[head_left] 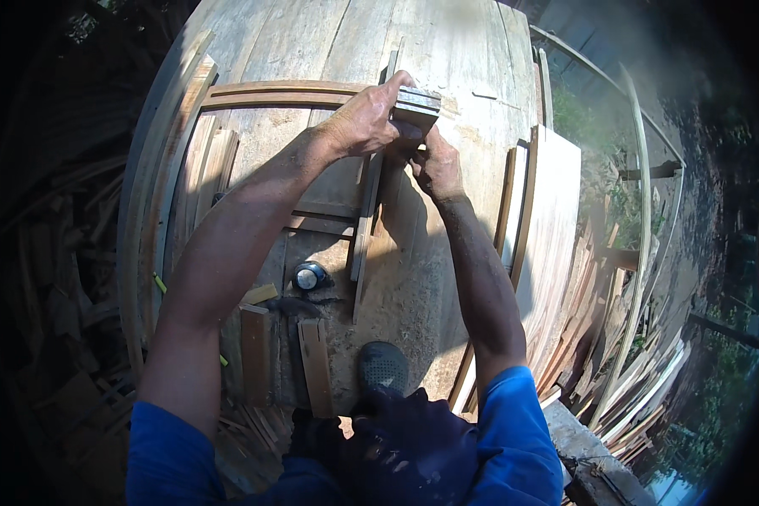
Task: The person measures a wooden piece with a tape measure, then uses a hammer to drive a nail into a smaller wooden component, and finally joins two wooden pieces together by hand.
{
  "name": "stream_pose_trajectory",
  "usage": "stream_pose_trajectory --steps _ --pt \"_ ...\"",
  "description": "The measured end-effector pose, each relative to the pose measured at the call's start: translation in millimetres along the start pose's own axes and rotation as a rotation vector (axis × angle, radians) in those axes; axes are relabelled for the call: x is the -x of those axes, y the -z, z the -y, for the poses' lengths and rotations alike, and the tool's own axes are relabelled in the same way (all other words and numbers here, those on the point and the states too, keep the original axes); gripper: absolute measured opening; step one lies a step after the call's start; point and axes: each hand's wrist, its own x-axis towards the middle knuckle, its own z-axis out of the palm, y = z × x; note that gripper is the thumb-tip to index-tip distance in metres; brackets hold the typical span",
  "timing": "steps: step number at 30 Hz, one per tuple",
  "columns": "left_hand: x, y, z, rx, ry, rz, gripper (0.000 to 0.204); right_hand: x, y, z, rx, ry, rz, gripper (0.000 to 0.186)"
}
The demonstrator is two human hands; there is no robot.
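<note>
Both arms reach forward over a wooden work table (434,253). My left hand (369,120) is closed around the left side of a rectangular block (418,104) with a layered, shiny end; I cannot make out its exact kind. Below and to the right, my right hand (440,165) grips the same block from underneath, its fingers partly in shadow. The block is raised at the edge of a wooden frame (286,94), whose far rail runs left from my left hand. A long upright strip (366,211) of the frame passes below my hands, and a shorter crosspiece (322,225) meets it.
Near the frame sits a small dark round object (309,276) with a pale top. Boards (314,363) stand closer to me, beside a perforated dark shoe (383,368). Long planks (164,181) line the left edge; a wide pale panel (552,202) leans right. Offcuts (649,384) lie beyond.
</note>
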Motion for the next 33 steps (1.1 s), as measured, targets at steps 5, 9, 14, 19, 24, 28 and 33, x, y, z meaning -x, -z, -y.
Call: stream_pose_trajectory --steps 5,9,14,19,24,28,33 --pt "-30 11 2 0.006 0.155 0.038 0.049 -35 1 -7 -0.035 -0.077 0.009 0.043" --pt "-47 12 14 0.114 0.062 0.024 0.05 -65 -6 -31 0.081 -0.026 -0.069 0.048" --pt "-39 7 -12 0.194 0.016 0.009 0.067 -61 7 -42 0.044 0.062 -0.224 0.05" --pt "21 26 -48 0.241 -0.054 -0.143 0.078 5 70 44 -0.318 -0.376 -0.085 0.038" --pt "122 -16 -104 -0.212 -0.417 0.008 0.069 95 106 116 -1.221 -0.806 0.003 0.045" --pt "154 -44 -135 -0.046 -0.608 -0.043 0.057 140 112 169 -1.442 -1.071 0.025 0.049" --pt "150 -37 -156 0.563 -0.128 0.064 0.036 203 116 144 -0.521 -0.84 0.04 0.059"
